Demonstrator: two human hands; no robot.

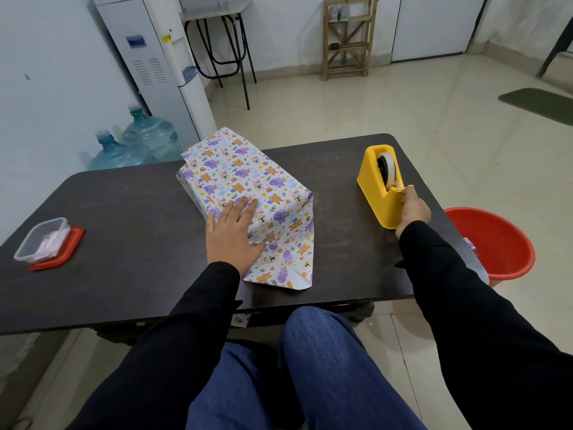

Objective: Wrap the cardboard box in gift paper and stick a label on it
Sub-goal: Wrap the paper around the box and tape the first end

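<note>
A box wrapped in white gift paper (248, 181) printed with purple elephants and orange bears lies in the middle of the dark table (124, 218). Its near end is unsealed, with a paper flap spread flat on the table toward me. My left hand (232, 234) presses flat on the box's near top edge, fingers straight. My right hand (414, 207) pinches the tape end at the cutter of a yellow tape dispenser (376, 193) standing on the table's right side. A clear container (42, 240) holding small labels sits at the left on its red lid.
A red plastic tub (496, 243) stands on the floor right of the table. Water jugs (136, 144) and a white dispenser (155, 66) are behind the table at the left. My legs in blue jeans are under the near edge.
</note>
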